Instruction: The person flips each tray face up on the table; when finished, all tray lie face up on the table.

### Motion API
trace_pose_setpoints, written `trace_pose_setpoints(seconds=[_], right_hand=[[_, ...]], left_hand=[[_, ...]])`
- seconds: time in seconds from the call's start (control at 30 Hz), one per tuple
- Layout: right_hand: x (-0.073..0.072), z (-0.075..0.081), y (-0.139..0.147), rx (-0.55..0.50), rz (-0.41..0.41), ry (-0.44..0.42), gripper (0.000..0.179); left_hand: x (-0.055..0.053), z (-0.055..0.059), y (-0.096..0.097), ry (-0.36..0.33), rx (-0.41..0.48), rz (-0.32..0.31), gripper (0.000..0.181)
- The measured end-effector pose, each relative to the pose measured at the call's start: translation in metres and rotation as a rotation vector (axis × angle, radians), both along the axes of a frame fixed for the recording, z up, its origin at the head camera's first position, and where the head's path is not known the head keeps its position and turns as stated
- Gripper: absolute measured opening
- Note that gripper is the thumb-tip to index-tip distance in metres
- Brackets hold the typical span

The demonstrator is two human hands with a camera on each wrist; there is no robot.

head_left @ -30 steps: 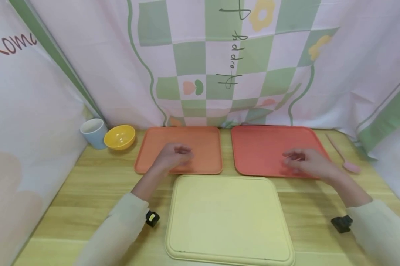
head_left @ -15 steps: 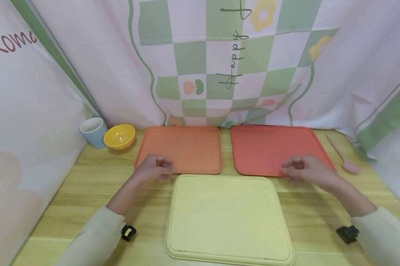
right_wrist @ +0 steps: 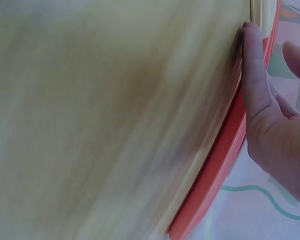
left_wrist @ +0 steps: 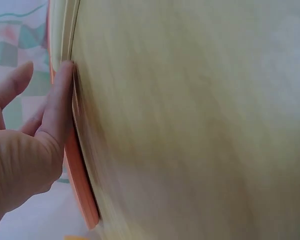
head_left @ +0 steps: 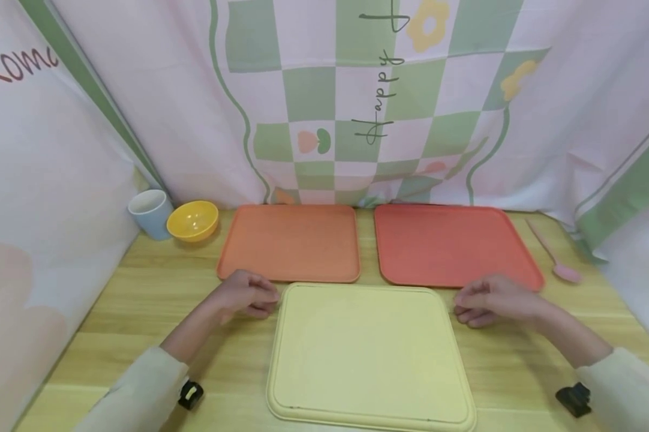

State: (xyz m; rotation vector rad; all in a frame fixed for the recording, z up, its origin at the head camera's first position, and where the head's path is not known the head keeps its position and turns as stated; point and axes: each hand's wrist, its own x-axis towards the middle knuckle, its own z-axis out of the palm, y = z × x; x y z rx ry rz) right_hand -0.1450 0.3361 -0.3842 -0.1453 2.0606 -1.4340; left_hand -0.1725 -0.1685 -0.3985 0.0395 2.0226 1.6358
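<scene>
A pale yellow rectangular tray (head_left: pixel 367 354) with rounded corners lies in the front middle of the wooden table. My left hand (head_left: pixel 246 295) is at its far left corner, fingertips right by the rim. On the opposite side, my right hand (head_left: pixel 486 301) is low over the table, just right of the tray's far right corner. In the left wrist view, the left hand's fingers (left_wrist: pixel 57 100) extend to the yellow edge, thumb held apart. The right wrist view likewise shows straight fingers (right_wrist: pixel 255 70) reaching the yellow rim. Neither hand grips anything.
Behind the yellow tray lie an orange tray (head_left: pixel 292 243) at left and a red tray (head_left: pixel 454 246) at right. A blue cup (head_left: pixel 154 221) and yellow bowl (head_left: pixel 193 222) stand back left. A pink spoon (head_left: pixel 564 273) lies far right. Patterned curtains (head_left: pixel 308 96) enclose the table.
Both hands have come back toward me. The left moved from over the orange tray to the yellow tray's left corner; the right lowered from the red tray to the right corner.
</scene>
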Motion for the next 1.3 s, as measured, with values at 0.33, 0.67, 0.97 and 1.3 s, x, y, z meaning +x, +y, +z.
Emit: trace_pose_setpoints(seconds=[0.33,0.67,0.97,1.3], right_hand=[[0.007,-0.002,-0.01,-0.059,-0.071,-0.093,0.037],[0.013,-0.006,-0.014,-0.121,-0.109,-0.114,0.025],[0.016,-0.007,-0.026,-0.03,-0.123,-0.035,0.042],[0.015,-0.004,-0.027,-0.042,-0.121,-0.061,0.061]], left_hand=[[0.005,0.0,0.003,-0.061,0.005,0.042,0.024],[0.006,-0.002,0.005,-0.078,0.018,0.073,0.022],[0.006,-0.006,0.003,-0.042,0.02,0.055,0.021],[0.006,-0.006,0.005,-0.036,0.009,0.004,0.025]])
